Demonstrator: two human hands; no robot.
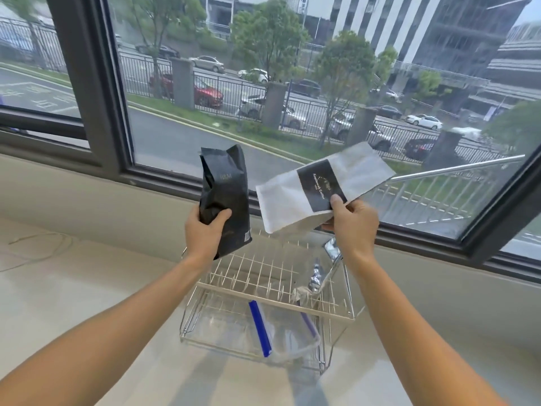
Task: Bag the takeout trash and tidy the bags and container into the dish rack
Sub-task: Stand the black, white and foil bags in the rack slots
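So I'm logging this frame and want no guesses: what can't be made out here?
All in the head view:
- Black bag: contents hidden by its opaque skin; the faint print is too small to read.
- White bag: lower edge covered by the right hand.
- Silver item in the dish rack: crumpled and glary, so its identity is unclear.
- Clear container: contents blurred behind the rack wires.

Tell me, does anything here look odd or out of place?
Slightly. The dish rack holds no dishes: a crumpled silver foil pouch leans on its upper tier, and a clear container with a blue-striped zip bag sits below. The left hand holds a creased black bag, the right hand a tilted white bag.
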